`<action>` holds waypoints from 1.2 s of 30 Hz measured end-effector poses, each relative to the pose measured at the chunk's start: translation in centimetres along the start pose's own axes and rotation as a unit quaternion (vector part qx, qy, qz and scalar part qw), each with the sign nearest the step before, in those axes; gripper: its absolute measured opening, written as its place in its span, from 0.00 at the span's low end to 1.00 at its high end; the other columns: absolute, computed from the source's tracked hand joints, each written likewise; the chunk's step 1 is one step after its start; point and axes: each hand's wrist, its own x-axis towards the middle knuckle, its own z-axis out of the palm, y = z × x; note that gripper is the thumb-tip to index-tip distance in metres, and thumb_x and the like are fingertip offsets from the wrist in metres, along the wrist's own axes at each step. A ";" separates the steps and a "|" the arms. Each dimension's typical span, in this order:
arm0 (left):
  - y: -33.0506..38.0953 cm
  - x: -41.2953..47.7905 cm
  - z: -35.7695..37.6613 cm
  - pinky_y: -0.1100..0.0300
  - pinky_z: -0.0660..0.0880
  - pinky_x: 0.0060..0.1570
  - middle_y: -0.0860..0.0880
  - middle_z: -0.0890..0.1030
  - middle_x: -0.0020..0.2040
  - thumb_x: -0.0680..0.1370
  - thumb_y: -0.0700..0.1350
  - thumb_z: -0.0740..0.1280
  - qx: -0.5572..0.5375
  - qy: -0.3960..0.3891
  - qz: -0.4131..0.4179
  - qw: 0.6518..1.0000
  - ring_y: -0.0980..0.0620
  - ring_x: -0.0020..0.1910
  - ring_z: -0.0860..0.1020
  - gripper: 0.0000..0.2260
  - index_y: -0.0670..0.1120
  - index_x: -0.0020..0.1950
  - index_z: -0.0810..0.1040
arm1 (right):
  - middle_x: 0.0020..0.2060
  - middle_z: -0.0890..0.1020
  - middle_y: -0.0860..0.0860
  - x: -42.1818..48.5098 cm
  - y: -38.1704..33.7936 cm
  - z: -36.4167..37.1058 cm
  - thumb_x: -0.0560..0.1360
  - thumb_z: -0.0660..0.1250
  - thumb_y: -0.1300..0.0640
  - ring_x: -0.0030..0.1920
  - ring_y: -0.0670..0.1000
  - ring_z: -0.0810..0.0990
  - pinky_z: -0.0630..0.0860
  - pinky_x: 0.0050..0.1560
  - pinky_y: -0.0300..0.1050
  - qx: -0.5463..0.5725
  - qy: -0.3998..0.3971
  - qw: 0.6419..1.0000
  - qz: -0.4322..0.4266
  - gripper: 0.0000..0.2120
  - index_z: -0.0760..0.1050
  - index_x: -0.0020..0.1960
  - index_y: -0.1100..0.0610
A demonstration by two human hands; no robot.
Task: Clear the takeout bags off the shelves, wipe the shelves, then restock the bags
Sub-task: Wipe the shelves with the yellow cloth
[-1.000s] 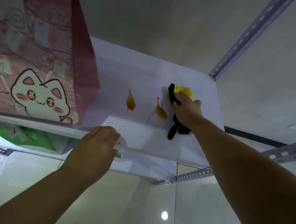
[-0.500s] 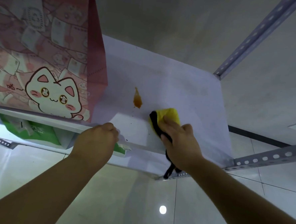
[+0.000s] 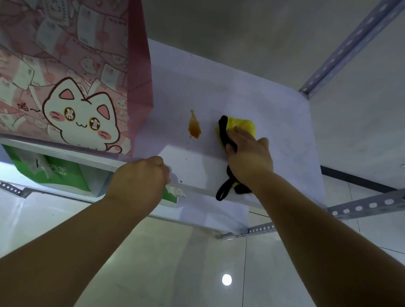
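Note:
A white shelf [image 3: 259, 100] carries one orange-brown stain [image 3: 194, 125] near its middle. My right hand [image 3: 248, 156] presses a yellow cloth with black trim [image 3: 242, 126] onto the shelf just right of the stain; the cloth's black loop hangs over the front edge. My left hand [image 3: 139, 180] grips the shelf's front edge with curled fingers. A pink takeout bag with a white cat print [image 3: 66, 69] stands on the shelf's left part. A green bag [image 3: 53, 172] lies on the shelf below.
Perforated metal uprights and rails [image 3: 360, 39] frame the shelf on the right. Below lies a glossy tiled floor [image 3: 189, 271] with a light reflection. A grey wall rises behind the shelf.
My right hand wiped the cloth toward the front over the right-hand stain, which is gone, then moved back up beside the left stain. My left hand stayed on the edge.

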 end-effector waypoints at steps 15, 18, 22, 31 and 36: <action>0.3 -0.1 -0.2 0.60 0.70 0.35 0.49 0.78 0.45 0.76 0.41 0.64 0.056 -0.057 -0.017 0.997 0.49 0.40 0.79 0.05 0.47 0.48 0.79 | 0.74 0.57 0.40 -1.5 -0.2 -0.9 0.80 0.54 0.50 0.66 0.59 0.58 0.66 0.58 0.50 0.009 -0.044 0.999 0.012 0.20 0.63 0.72 0.45; 0.6 -0.2 -0.4 0.60 0.70 0.36 0.50 0.79 0.47 0.77 0.42 0.63 0.043 -0.055 -0.039 0.997 0.50 0.42 0.80 0.07 0.47 0.51 0.80 | 0.74 0.59 0.40 -3.3 -0.3 -1.0 0.80 0.54 0.48 0.65 0.58 0.59 0.62 0.60 0.49 0.023 -0.064 0.997 -0.039 0.19 0.65 0.70 0.44; 0.7 -0.1 -0.7 0.60 0.69 0.35 0.49 0.78 0.46 0.77 0.42 0.64 0.036 -0.052 -0.042 0.997 0.49 0.41 0.80 0.06 0.46 0.49 0.80 | 0.70 0.68 0.42 -5.3 0.9 -1.6 0.80 0.55 0.50 0.67 0.55 0.64 0.56 0.70 0.44 0.225 -0.104 0.969 -0.009 0.15 0.74 0.63 0.44; 1.1 0.0 -0.9 0.63 0.67 0.38 0.50 0.78 0.51 0.78 0.44 0.63 0.045 -0.080 -0.059 0.994 0.51 0.46 0.79 0.08 0.48 0.54 0.79 | 0.60 0.73 0.54 -5.3 1.5 -2.8 0.69 0.71 0.40 0.53 0.53 0.74 0.69 0.48 0.44 0.170 -0.074 0.968 0.169 0.37 0.60 0.69 0.57; 1.3 0.0 -1.3 0.63 0.67 0.38 0.50 0.77 0.50 0.78 0.44 0.63 0.052 -0.091 -0.058 0.993 0.52 0.45 0.79 0.07 0.49 0.53 0.78 | 0.35 0.74 0.53 -5.1 1.2 -2.1 0.68 0.71 0.39 0.35 0.51 0.74 0.68 0.32 0.43 0.181 -0.117 0.960 0.177 0.26 0.73 0.46 0.63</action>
